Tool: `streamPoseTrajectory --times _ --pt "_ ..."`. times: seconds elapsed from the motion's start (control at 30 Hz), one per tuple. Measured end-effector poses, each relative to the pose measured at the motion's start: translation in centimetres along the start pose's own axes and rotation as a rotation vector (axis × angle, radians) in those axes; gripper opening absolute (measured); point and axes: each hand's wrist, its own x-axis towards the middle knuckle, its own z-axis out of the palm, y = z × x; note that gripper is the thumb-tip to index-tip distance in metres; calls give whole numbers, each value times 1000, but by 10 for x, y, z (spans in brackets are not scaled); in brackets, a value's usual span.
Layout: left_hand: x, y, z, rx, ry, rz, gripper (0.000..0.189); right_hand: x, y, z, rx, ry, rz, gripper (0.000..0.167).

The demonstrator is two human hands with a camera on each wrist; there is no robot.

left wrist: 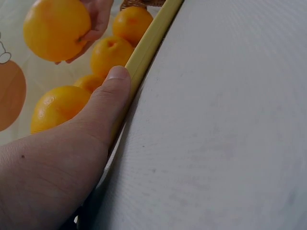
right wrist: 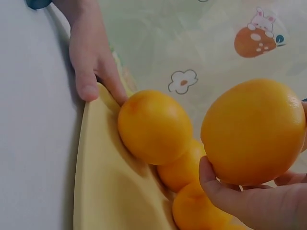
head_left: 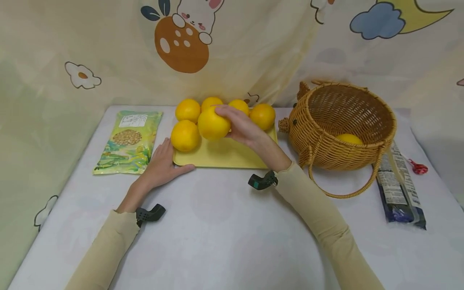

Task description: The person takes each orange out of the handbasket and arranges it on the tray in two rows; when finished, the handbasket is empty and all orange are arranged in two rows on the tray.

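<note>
My right hand [head_left: 248, 127] grips an orange [head_left: 214, 124] from its right side, held up over the yellow tray [head_left: 235, 157]. In the right wrist view, the thumb and fingers hold this orange [right wrist: 254, 132] from below and the side. Several more oranges sit on the tray, one at the front left [head_left: 185, 135] and others in a row along the back [head_left: 262, 117]. At the tray's left front corner rests my left hand [head_left: 161, 167], fingers straight along its left side. Its thumb [left wrist: 112, 93] lies against the front rim in the left wrist view.
Right of the tray stands a wicker basket [head_left: 322, 153] shaped like an animal, with an orange [head_left: 349, 139] inside and its handle hanging forward. A dark packet [head_left: 398, 197] and a small red wrapped item [head_left: 418, 167] lie beyond it. A green-yellow bag [head_left: 128, 141] lies at left.
</note>
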Motion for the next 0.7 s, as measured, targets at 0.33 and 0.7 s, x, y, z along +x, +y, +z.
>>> streamPoseTrajectory --times 0.33,0.7 --pt "-1 1 -2 -7 -10 7 115 6 8 0 -256 145 -109 46" --pt "-2 1 -1 -1 -5 12 115 11 22 -3 -777 117 -374 67"
